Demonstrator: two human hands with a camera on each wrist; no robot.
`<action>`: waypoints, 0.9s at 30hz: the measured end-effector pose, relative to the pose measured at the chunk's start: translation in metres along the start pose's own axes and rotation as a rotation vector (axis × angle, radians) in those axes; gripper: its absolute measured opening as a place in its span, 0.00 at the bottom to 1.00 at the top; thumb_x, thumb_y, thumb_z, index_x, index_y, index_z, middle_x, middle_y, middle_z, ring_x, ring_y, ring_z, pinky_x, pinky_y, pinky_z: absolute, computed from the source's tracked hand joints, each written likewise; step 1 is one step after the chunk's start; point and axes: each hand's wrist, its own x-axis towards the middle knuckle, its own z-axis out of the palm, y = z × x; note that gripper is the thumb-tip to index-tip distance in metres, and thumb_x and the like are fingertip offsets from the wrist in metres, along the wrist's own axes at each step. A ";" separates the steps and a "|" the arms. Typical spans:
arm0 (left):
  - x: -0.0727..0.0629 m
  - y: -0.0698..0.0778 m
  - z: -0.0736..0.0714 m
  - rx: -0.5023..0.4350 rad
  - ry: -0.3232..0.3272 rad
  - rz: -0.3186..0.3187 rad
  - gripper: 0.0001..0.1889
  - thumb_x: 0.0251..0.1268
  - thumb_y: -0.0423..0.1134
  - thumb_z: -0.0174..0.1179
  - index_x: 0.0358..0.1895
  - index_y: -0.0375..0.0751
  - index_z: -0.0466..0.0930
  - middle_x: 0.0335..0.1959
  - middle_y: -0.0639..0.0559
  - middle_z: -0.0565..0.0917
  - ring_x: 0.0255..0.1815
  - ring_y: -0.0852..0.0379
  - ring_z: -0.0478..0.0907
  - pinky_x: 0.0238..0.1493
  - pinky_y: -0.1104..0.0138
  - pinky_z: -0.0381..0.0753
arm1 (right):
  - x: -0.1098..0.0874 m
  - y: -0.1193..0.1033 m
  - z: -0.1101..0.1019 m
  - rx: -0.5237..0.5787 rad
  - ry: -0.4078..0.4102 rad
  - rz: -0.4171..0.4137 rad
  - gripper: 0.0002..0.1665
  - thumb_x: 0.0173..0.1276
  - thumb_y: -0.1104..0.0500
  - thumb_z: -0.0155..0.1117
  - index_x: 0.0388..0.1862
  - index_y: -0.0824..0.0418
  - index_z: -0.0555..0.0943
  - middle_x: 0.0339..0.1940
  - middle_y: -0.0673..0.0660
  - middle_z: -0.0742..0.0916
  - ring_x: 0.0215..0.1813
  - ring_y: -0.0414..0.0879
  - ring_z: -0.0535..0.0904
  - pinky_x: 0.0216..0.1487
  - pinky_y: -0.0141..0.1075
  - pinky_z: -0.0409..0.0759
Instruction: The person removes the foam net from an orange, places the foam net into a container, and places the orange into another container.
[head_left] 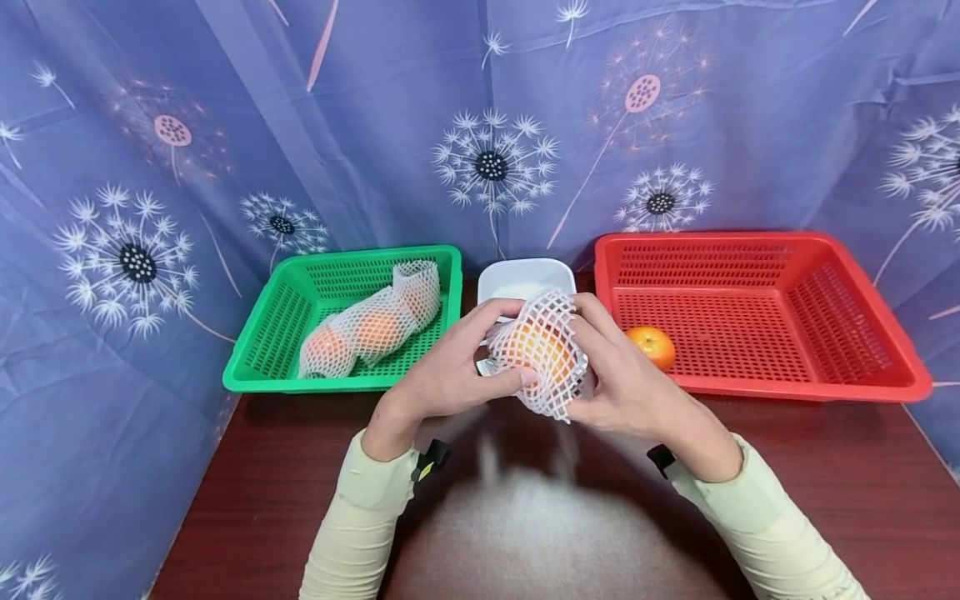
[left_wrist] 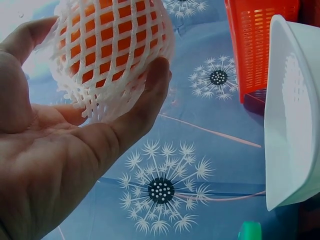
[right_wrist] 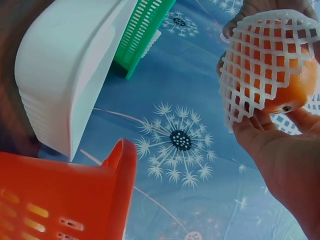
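Both hands hold an orange (head_left: 542, 343) wrapped in a white foam net sleeve (head_left: 551, 308), raised over the table in front of the white container. My left hand (head_left: 453, 362) grips it from the left, thumb on the net's front. From the other side my right hand (head_left: 626, 375) holds the net and fruit with curled fingers. In the right wrist view the orange (right_wrist: 297, 90) shows bare at one end, its stem spot visible, while the net (right_wrist: 255, 60) covers the rest. The left wrist view has the net (left_wrist: 110, 45) stretched around the fruit.
A green basket (head_left: 255, 375) at the left contains several oranges in foam nets (head_left: 375, 329). On the right, a red basket (head_left: 750, 387) holds one bare orange (head_left: 652, 346). Between them stands a white container (head_left: 525, 271). A dandelion-patterned curtain (head_left: 375, 125) hangs behind the dark red table (head_left: 300, 442).
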 end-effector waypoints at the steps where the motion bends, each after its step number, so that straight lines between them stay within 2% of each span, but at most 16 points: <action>1: 0.000 0.000 0.000 -0.001 0.000 -0.002 0.35 0.65 0.38 0.74 0.73 0.45 0.70 0.62 0.53 0.79 0.54 0.56 0.82 0.55 0.61 0.86 | 0.000 0.000 0.000 -0.001 0.004 -0.008 0.40 0.49 0.54 0.78 0.63 0.60 0.78 0.64 0.58 0.74 0.64 0.46 0.71 0.63 0.31 0.71; 7: -0.002 0.001 -0.001 0.017 -0.005 -0.015 0.35 0.64 0.38 0.75 0.73 0.45 0.71 0.61 0.53 0.79 0.54 0.57 0.82 0.53 0.62 0.87 | -0.002 0.000 0.002 0.007 0.024 -0.030 0.41 0.44 0.54 0.79 0.60 0.61 0.79 0.64 0.60 0.75 0.63 0.48 0.72 0.63 0.32 0.71; 16: -0.004 0.000 -0.006 0.093 0.030 0.023 0.31 0.64 0.38 0.76 0.69 0.43 0.75 0.59 0.53 0.81 0.55 0.56 0.80 0.57 0.62 0.83 | -0.003 0.001 0.002 0.029 0.039 -0.034 0.43 0.43 0.54 0.80 0.62 0.62 0.80 0.67 0.61 0.74 0.66 0.50 0.72 0.66 0.33 0.70; 27: -0.004 -0.001 -0.010 0.111 0.049 0.044 0.26 0.65 0.40 0.75 0.66 0.45 0.78 0.56 0.57 0.83 0.53 0.60 0.84 0.55 0.63 0.83 | -0.005 0.004 -0.001 0.048 0.058 -0.074 0.43 0.42 0.56 0.83 0.62 0.62 0.80 0.67 0.61 0.75 0.64 0.51 0.74 0.69 0.31 0.70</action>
